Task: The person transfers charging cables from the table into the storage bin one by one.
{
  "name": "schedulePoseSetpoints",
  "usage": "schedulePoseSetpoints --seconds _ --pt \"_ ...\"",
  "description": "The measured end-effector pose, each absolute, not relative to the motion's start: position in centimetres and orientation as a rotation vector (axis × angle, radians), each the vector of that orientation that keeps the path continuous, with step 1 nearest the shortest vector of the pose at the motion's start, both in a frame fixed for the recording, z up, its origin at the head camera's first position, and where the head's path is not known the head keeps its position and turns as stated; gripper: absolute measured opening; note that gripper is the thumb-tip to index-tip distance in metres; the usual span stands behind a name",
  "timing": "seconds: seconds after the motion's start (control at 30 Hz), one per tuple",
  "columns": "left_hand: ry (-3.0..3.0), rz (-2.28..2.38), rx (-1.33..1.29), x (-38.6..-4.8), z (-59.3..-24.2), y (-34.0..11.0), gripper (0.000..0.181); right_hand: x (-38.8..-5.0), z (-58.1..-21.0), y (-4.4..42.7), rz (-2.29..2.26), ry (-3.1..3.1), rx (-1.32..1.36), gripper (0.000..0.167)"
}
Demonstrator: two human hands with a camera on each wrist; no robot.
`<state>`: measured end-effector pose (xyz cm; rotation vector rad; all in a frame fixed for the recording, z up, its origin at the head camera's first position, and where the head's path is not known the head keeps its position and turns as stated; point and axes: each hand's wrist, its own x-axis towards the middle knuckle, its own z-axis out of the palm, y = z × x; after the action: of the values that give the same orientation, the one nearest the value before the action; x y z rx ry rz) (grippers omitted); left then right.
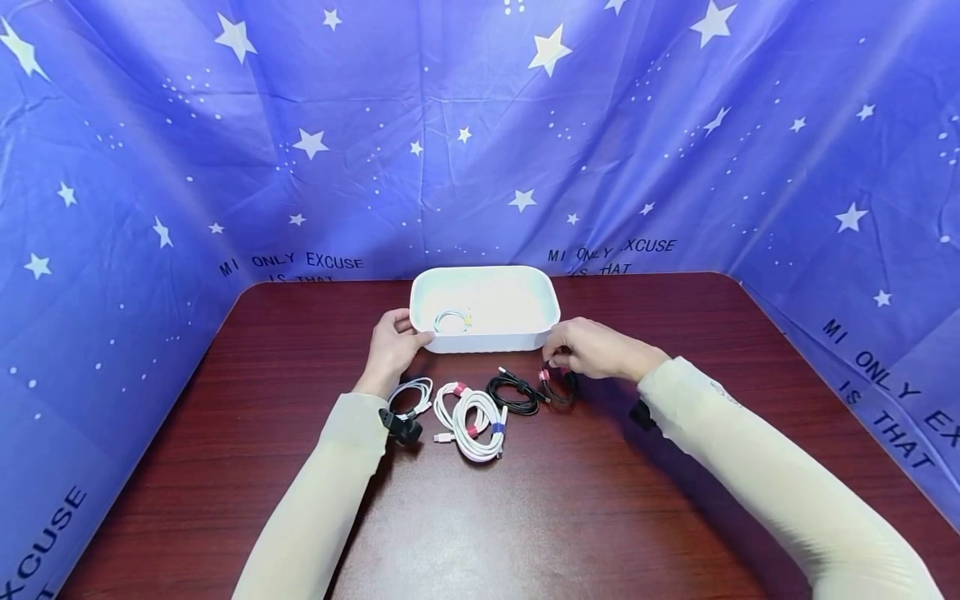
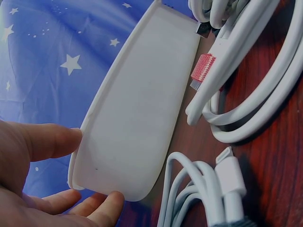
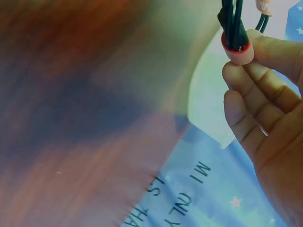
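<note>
At the left front corner of a white plastic storage bin (image 1: 491,342), my left hand (image 1: 390,346) grips the wall; the left wrist view has the thumb on the rim and the other fingers against the end. My right hand (image 1: 594,347) pinches a coiled black cable (image 1: 558,392) with a red tie near the bin's right front corner. In the right wrist view, thumb and fingertips meet at the red band (image 3: 239,54). One thin coiled cable (image 1: 447,314) with a yellow tie lies inside the bin.
In front of the bin lie a thin white cable (image 1: 412,398), thick white coiled cables (image 1: 480,446) with red and blue ties, and a black coiled cable (image 1: 513,395). A star-printed blue curtain (image 1: 420,150) surrounds the dark red table (image 1: 480,533).
</note>
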<state>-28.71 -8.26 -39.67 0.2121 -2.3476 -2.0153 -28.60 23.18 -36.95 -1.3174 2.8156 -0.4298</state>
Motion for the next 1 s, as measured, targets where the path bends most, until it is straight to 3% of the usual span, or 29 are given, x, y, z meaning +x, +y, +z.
schedulePoseSetpoints --seconds 0.5,1.0 --pt "-2.36 -2.013 0.226 -28.8 -39.8 -8.3 0.058 -30.4 -33.2 20.4 -0.366 2.838 -1.351 0.016" --pt "-2.34 -2.031 0.223 -28.9 -39.8 -8.3 0.059 -33.8 -31.8 18.2 -0.382 2.861 -1.325 0.016"
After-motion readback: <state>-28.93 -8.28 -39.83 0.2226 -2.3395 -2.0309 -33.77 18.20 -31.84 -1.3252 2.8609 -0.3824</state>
